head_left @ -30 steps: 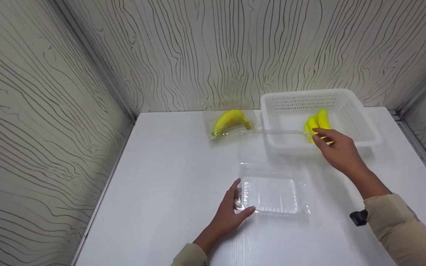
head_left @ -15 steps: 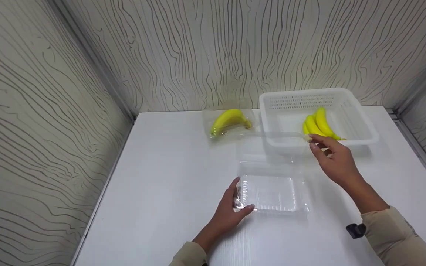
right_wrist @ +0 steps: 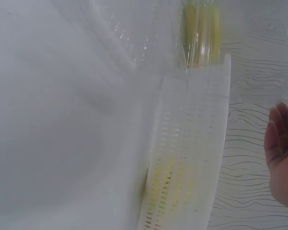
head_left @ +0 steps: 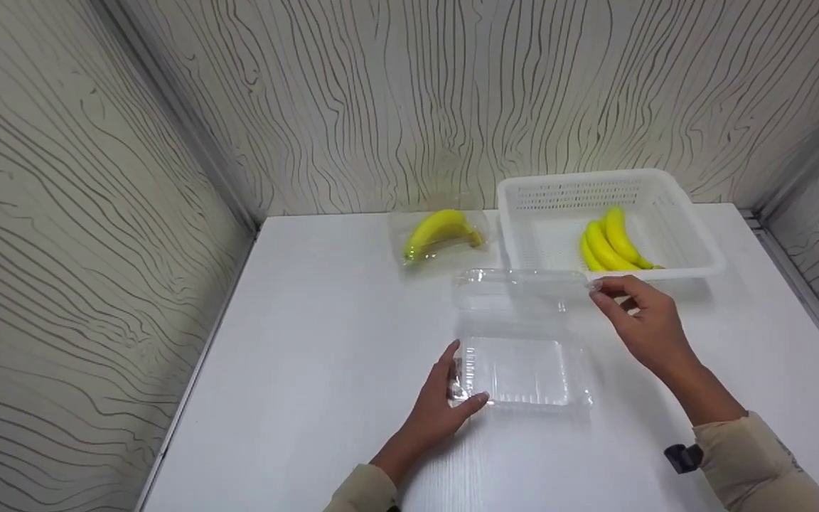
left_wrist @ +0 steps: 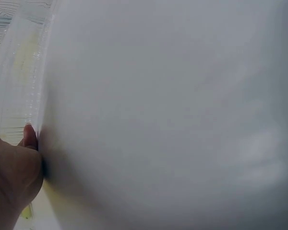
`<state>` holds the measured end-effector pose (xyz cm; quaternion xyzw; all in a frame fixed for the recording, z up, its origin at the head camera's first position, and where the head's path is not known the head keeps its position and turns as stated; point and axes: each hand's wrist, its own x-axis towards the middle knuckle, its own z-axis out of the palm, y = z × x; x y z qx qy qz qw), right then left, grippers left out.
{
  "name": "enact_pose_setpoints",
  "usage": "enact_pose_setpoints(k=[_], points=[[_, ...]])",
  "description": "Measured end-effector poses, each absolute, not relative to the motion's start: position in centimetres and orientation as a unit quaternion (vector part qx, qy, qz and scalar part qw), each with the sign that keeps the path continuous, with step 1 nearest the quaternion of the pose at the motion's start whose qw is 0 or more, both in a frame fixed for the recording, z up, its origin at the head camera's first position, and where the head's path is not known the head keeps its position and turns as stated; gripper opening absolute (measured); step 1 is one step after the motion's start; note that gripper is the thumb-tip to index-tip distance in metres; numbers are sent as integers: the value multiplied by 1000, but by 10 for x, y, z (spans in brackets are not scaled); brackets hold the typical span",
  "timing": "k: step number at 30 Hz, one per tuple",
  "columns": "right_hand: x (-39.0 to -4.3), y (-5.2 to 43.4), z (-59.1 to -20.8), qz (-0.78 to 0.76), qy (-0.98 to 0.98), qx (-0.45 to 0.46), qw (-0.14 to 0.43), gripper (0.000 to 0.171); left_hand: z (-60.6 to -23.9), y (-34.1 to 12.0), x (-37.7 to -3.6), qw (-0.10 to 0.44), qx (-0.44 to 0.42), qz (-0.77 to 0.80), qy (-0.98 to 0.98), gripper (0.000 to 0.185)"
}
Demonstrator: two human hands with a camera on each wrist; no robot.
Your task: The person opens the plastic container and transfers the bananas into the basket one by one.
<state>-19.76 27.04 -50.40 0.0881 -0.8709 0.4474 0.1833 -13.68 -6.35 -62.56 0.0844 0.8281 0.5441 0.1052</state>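
**Clear clamshell open on the white table, one hand at each end**

Here is the white table, and at the back right sits the white perforated basket with a bunch of bananas lying inside, stems toward the near right. Just left of the basket, a second bunch rests in a closed clear box, touching the back wall.

Centre stage: the clear clamshell container, lying open in the middle of the table. Its long axis runs away from the person, base tray near, hinged lid at the far end, tilted up and reaching toward the basket's front wall.

The left hand comes in from below, palm down, thumb and fingers gripping the base tray's left edge and holding it to the table. The right hand reaches in from the right, wrist raised, thumb and forefinger pinching the lid's right front corner; the other fingers curl loosely behind.

The left wrist view gives mostly blurred white table, with a fingertip pressed against the ribbed clear rim, contact the head view only hints at. The right wrist view shows the basket's slotted wall side-on, yellow showing through, and fingers at the right edge; the pinch itself falls outside that view.
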Motion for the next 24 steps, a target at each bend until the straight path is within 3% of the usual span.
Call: enact_pose_setpoints(k=[10,18,24], points=[[-184,274,-529,408,-854,193,261,23,-626,-63,-138,108,82,542,829,98],[-167,273,-548,387,-874,161,245,26,-626,-64,-137,107,76,536,834,100],[-150,270,-560,387,-897,104,185,26,-628,-64,-137,106,80,537,833,106]])
